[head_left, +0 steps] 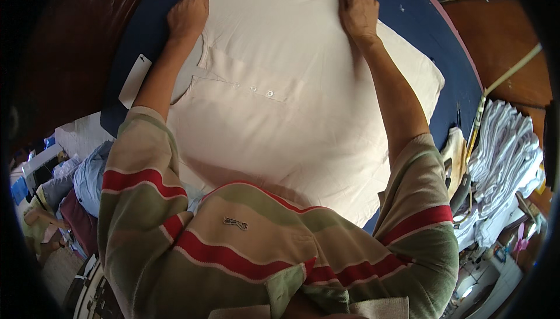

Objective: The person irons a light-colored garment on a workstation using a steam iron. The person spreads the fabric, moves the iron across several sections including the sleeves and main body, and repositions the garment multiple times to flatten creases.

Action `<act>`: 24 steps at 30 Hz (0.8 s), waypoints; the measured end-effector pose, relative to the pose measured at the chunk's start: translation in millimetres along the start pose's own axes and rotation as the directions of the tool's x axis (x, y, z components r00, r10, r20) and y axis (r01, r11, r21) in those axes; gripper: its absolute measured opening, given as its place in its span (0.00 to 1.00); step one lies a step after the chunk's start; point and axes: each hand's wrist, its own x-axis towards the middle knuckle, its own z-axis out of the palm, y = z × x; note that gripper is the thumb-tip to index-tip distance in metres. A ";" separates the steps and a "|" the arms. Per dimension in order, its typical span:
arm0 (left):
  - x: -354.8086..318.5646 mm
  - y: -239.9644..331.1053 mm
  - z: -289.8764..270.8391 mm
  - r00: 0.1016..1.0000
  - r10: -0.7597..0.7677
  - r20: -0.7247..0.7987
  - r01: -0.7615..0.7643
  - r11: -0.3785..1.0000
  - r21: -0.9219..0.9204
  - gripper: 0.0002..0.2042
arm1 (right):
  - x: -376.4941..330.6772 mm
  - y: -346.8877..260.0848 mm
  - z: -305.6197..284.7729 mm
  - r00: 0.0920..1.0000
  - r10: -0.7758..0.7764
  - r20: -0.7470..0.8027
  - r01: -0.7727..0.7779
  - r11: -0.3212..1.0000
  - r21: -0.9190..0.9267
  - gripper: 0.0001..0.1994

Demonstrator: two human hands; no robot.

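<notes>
A cream shirt (280, 44) with a short buttoned placket lies spread over a dark blue padded board (135, 33). Its neck opening faces left, and its far edge is bunched into folds. At the far left corner of the cloth, my left hand (189, 12) is closed with curled fingers gripping the edge. My right hand (359, 14) grips the far right edge the same way, fingers bent down onto the fabric. Both arms reach straight forward, and the fingertips are partly hidden. The near part of the shirt lies against my body.
A white card-like piece (135, 81) rests at the board's left side. Right of the board stand a stack of folded white-blue garments (504, 144) and an iron-like tool (458, 185), with a pale pole (513, 69) slanting above. Blue and maroon cloths (93, 173) are heaped at the left.
</notes>
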 end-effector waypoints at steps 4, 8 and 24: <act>4.3 -3.4 -8.4 0.999 0.023 0.038 -0.022 1.000 -0.022 0.12 | -4.1 5.3 0.9 0.998 0.012 -0.055 -0.011 1.000 0.023 0.10; 14.8 -4.8 -1.5 0.995 0.101 0.010 -0.102 0.992 0.076 0.10 | -1.1 14.5 2.3 1.000 0.021 0.003 -0.021 0.997 0.075 0.10; -20.2 110.9 -10.4 0.816 0.577 0.033 -0.514 0.750 -0.416 0.23 | -194.4 125.4 -136.2 0.919 0.313 0.241 -0.259 0.937 -0.233 0.28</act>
